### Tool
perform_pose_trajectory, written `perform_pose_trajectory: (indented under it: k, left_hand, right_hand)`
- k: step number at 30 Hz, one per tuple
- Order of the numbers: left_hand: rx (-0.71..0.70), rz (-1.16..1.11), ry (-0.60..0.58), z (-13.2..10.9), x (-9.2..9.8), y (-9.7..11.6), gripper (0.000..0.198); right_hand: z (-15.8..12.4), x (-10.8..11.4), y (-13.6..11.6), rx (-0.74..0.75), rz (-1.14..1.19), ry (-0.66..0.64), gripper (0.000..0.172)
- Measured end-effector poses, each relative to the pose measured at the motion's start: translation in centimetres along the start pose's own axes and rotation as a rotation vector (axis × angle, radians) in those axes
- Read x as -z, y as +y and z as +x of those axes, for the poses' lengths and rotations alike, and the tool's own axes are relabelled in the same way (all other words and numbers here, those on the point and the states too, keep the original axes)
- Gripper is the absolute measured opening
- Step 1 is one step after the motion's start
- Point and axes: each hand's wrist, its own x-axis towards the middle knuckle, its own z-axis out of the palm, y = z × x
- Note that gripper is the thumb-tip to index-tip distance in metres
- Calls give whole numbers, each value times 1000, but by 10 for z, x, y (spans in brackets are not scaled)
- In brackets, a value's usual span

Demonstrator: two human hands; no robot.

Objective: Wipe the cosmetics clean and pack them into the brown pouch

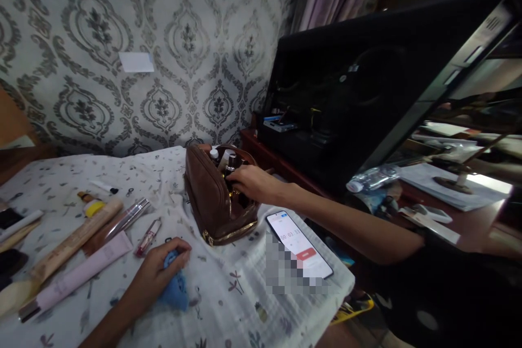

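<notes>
A brown zip pouch [212,198] stands open on a white patterned cloth [228,299]. Small bottles [222,159] stick out of its top. My right hand [253,182] reaches into the pouch's mouth, fingers curled around something dark that I cannot make out. My left hand [161,269] rests on the cloth in front of the pouch, closed on a blue cloth [176,291].
Several cosmetic tubes and sticks [81,250] lie on the cloth at the left. A phone [299,244] showing a timer lies right of the pouch. A dark monitor [367,81] stands on a wooden desk at the right, with papers and a plastic bottle [371,178].
</notes>
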Motion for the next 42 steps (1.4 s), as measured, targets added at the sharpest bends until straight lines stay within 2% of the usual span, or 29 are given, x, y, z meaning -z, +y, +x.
perform_pose_trajectory:
  k: [4,7,12,17,21,25,28,36,42]
  left_hand:
    - [8,-8,4,0,0,1,35]
    - [20,-9,-5,-1,1,2,35]
    - [8,-7,5,0,1,1,33]
    - [23,-5,-14,0,-1,-7,35]
    - [31,12,-42,-1,0,-9,36]
    - [100,36,-69,-2,1,-3,37]
    - [123,52,-62,-2,1,-1,36]
    - [148,26,-90,-4,2,3,36]
    - [110,-6,-52,-2,2,2,31]
  right_hand:
    - [-16,13,-6,-70,182,246,21]
    - [-39,11,-19,-43,221,342,20]
    - [-75,-23,-39,120,108,282,19]
    - [-94,-55,-46,124,18,420,22]
    - [-100,-66,-50,82,54,522,29]
    - [-105,-76,-61,20,129,608,40]
    - [-109,-84,-70,24,169,672,42]
    - [-117,-103,-77,-5,237,674,36]
    - [-121,-123,-80,-39,259,726,36]
